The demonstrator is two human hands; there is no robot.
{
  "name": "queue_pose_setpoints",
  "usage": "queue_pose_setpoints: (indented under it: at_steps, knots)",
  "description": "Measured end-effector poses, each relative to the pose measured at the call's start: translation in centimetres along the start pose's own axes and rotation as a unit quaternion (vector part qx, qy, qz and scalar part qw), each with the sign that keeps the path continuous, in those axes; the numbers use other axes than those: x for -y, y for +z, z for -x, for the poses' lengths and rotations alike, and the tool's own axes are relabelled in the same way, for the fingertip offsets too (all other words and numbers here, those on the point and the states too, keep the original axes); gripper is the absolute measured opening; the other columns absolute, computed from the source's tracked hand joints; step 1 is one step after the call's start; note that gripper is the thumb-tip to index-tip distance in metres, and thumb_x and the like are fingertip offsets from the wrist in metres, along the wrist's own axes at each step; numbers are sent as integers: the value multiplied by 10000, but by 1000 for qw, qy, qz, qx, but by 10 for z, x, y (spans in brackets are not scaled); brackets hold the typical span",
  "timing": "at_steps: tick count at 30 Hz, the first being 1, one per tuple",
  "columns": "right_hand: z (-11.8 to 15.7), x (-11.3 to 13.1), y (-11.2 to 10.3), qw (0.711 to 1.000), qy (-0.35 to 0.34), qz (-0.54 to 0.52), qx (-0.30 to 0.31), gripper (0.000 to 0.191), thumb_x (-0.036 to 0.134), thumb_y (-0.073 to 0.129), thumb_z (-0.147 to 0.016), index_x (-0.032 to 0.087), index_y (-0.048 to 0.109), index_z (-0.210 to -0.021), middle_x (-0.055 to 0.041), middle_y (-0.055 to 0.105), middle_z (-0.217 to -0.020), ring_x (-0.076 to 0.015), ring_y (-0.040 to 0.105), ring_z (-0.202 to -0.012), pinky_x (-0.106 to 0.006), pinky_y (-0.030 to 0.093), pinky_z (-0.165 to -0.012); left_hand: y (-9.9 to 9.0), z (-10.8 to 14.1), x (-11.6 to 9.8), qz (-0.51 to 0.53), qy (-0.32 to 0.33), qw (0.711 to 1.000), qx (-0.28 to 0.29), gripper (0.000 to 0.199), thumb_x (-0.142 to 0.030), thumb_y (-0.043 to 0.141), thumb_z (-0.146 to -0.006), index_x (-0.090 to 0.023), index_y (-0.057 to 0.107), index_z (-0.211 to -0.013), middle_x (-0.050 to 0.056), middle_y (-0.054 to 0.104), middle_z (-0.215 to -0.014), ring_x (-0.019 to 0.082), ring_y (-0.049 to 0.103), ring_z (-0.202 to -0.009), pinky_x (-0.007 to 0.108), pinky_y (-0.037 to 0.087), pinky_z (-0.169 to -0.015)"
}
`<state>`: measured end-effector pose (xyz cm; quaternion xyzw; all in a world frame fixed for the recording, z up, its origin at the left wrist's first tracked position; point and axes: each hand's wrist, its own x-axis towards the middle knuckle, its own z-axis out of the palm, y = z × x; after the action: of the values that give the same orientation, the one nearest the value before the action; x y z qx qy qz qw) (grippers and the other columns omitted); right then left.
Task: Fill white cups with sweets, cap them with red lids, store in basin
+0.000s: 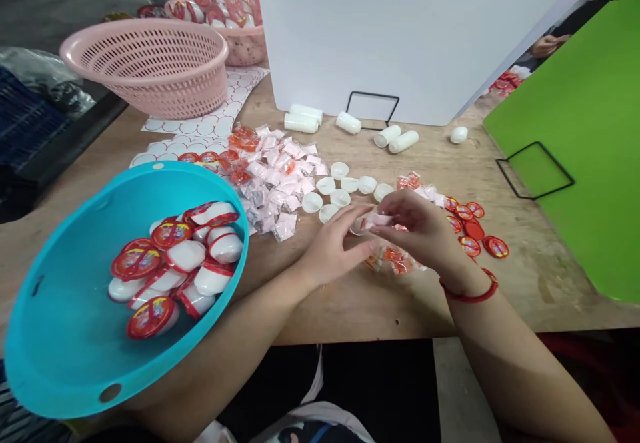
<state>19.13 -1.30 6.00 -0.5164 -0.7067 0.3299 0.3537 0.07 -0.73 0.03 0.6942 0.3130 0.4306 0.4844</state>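
My left hand (333, 246) curves round a small white plastic cup (357, 228), which shows only in part between fingers and thumb. Right beside it, my right hand (417, 226) pinches a small pink-white packet (379, 220) at the cup's mouth. Several more white cups (340, 197) stand on the table just beyond my left hand. To their left lies a heap of clear-wrapped pink-white packets (280, 183), with orange packets (243, 138) at its far side. Below my right hand are more orange packets (397, 256). Round red lids (473, 230) lie to the right.
A blue basin (55, 310) with red-lidded white capsules (185, 254) leans at the left. Behind it stand a pink basket (150, 83) and a fuller one (245, 44). White cup stacks (303, 122) lie before a white board (365, 30); a green board (575, 136) stands right.
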Motion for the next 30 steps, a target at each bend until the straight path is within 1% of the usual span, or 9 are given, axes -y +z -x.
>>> queue_pose_setpoints:
  at_steps: [6, 10, 13, 15, 17, 21, 26, 28, 30]
  knots:
    - [0, 8, 20, 973, -120, 185, -61, 92, 198, 668, -887, 231, 705, -965, -49, 708, -889, -201, 643, -824, -362, 558, -765, 4, -4, 2, 194, -66, 979, -24, 338, -373, 642, -945, -235, 621, -1253, 70, 683, -1268, 213, 646, -1174, 358, 532, -1016]
    - [5, 7, 18, 979, -133, 150, -31, 167, 269, 701, -893, 244, 737, -1054, -64, 641, -1003, -192, 634, -896, -339, 569, -753, 6, -3, 0, 254, -101, 961, -50, 290, -335, 711, -901, -237, 649, -1166, 41, 706, -1143, 170, 670, -1061, 298, 545, -938]
    - [19, 1, -7, 992, -67, 104, 24, 460, 348, 750, -840, 268, 642, -1280, -77, 622, -1167, -194, 642, -955, -308, 580, -707, 5, -4, 0, 272, -113, 953, -67, 317, -299, 748, -868, -247, 649, -1164, 36, 711, -1159, 161, 671, -1078, 295, 540, -948]
    - [32, -12, -35, 986, 29, 161, -37, 460, 346, 708, -848, 236, 617, -1285, -101, 648, -1174, -215, 654, -945, -323, 570, -695, 4, -4, 2, 266, -120, 953, -78, 341, -278, 781, -831, -240, 644, -1140, 43, 725, -1154, 169, 672, -1097, 305, 539, -952]
    - [42, -33, -65, 942, 132, 284, -119, 342, 336, 651, -865, 183, 666, -1171, -122, 692, -1043, -246, 659, -888, -358, 541, -706, 4, -5, 3, 266, -119, 953, -85, 345, -266, 797, -805, -234, 634, -1108, 49, 741, -1133, 171, 679, -1084, 306, 543, -930]
    - [45, -84, -109, 877, 267, 396, -57, 437, 398, 710, -802, 137, 705, -1153, -142, 728, -969, -301, 671, -884, -390, 498, -739, 3, -6, 2, 284, -116, 948, -89, 305, -239, 773, -806, -228, 606, -1061, 42, 759, -1086, 129, 691, -894, 258, 542, -788]
    - [36, -118, -121, 871, 329, 363, -40, 359, 354, 738, -754, 147, 733, -1048, -103, 734, -918, -262, 674, -817, -356, 483, -701, 1, -5, -3, 294, -134, 943, -83, 312, -223, 768, -793, -221, 575, -1039, 43, 765, -1052, 117, 685, -814, 234, 524, -720]
    - [37, -113, -118, 881, 326, 337, -66, 350, 352, 769, -729, 152, 735, -1014, -92, 732, -882, -256, 668, -781, -364, 495, -692, -1, -5, -5, 300, -142, 940, -80, 328, -215, 771, -791, -223, 567, -1048, 52, 764, -1059, 140, 703, -898, 231, 523, -737]
    - [40, -95, -107, 912, 260, 299, -106, 372, 375, 784, -735, 165, 731, -1038, -94, 737, -901, -256, 671, -780, -380, 519, -694, -1, -6, -6, 308, -146, 937, -78, 335, -217, 771, -798, -229, 560, -1058, 60, 759, -1080, 166, 707, -991, 240, 526, -769]
